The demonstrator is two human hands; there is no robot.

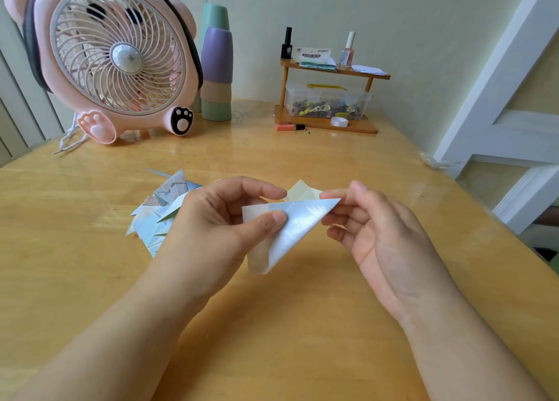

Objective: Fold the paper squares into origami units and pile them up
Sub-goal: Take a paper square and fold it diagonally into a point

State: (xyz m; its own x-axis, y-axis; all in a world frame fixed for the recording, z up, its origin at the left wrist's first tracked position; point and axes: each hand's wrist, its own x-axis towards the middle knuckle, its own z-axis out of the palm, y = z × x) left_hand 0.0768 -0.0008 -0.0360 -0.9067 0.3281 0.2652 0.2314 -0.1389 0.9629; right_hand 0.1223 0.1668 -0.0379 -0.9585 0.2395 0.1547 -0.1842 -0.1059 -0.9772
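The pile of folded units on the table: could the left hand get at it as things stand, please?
Probably yes. The pile of folded units lies right beside the left hand with nothing between them, but that hand is pinching the paper being folded, which the right hand also grips.

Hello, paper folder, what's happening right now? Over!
Left hand and right hand pinch half-folded paper above table. Pile of folded units behind left hand. Nothing blocking.
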